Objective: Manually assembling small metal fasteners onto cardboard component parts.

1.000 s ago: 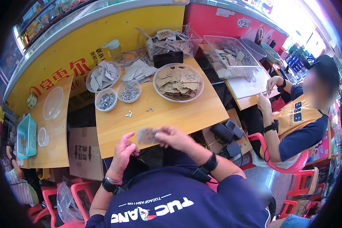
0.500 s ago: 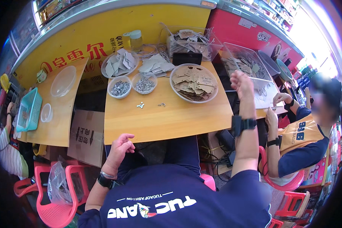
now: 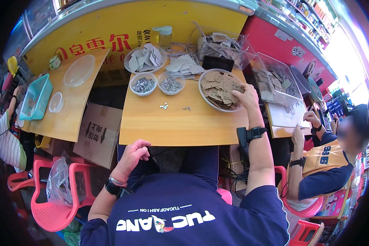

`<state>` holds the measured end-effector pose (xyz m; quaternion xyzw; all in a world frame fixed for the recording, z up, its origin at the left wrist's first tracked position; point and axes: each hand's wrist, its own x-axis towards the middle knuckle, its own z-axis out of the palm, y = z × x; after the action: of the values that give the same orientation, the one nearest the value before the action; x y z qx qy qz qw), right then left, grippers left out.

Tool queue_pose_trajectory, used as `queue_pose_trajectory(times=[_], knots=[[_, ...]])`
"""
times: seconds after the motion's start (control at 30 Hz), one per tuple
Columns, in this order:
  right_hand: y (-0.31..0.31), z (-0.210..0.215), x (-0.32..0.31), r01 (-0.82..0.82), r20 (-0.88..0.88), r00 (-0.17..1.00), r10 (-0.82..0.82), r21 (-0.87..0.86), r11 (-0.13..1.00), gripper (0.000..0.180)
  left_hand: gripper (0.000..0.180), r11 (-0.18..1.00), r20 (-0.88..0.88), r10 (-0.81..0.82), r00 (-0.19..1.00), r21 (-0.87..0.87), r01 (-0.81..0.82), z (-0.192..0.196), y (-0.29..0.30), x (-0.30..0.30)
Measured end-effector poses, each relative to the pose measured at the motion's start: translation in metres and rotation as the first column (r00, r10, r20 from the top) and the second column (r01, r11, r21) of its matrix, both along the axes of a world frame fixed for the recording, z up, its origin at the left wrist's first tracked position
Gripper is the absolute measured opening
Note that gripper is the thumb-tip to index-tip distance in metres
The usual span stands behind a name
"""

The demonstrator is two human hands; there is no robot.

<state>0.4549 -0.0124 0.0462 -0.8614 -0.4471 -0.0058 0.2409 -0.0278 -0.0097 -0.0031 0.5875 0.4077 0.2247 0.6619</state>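
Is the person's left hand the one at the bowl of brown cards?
No, the right hand is at this bowl, while the left hand is near the front edge of the table.

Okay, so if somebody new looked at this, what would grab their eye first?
Likely the round tub of tan cards far right on the middle table, where the fingers of the right hand touch the cards. The two small bowls of shiny metal pieces to its left might come next, along with the bright yellow panel behind the table.
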Motion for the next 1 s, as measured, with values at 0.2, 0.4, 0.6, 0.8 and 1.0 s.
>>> queue_pose_trajectory(times=[0.2, 0.4, 0.6, 0.8, 1.0], knots=[[-0.005, 0.000, -0.006, -0.038, 0.101, 0.995, 0.015, 0.228, 0.973, 0.043, 0.028, 0.999, -0.054, 0.015, 0.998, 0.035, -0.013, 0.005, 0.008, 0.002], [-0.006, 0.008, -0.027, -0.019, -0.295, 0.943, 0.157, 0.424, 0.906, 0.019, 0.027, 0.999, 0.037, 0.037, 0.999, -0.017, -0.036, 0.002, 0.007, 0.015], [-0.011, 0.025, -0.134, -0.361, -0.613, 0.522, 0.592, 0.470, 0.805, 0.011, 0.038, 0.966, 0.102, 0.047, 0.994, 0.248, -0.071, 0.022, 0.018, 0.038], [-0.004, 0.019, -0.231, -0.720, -0.579, 0.408, 0.706, 0.272, 0.639, 0.013, 0.042, 0.994, 0.358, -0.005, 0.934, -0.101, 0.044, 0.039, 0.017, 0.053], [0.062, 0.037, -0.210, -0.716, -0.228, 0.614, 0.756, 0.241, 0.655, 0.017, 0.033, 0.956, 0.408, 0.227, 0.884, -0.266, -0.123, 0.027, 0.024, 0.020]])
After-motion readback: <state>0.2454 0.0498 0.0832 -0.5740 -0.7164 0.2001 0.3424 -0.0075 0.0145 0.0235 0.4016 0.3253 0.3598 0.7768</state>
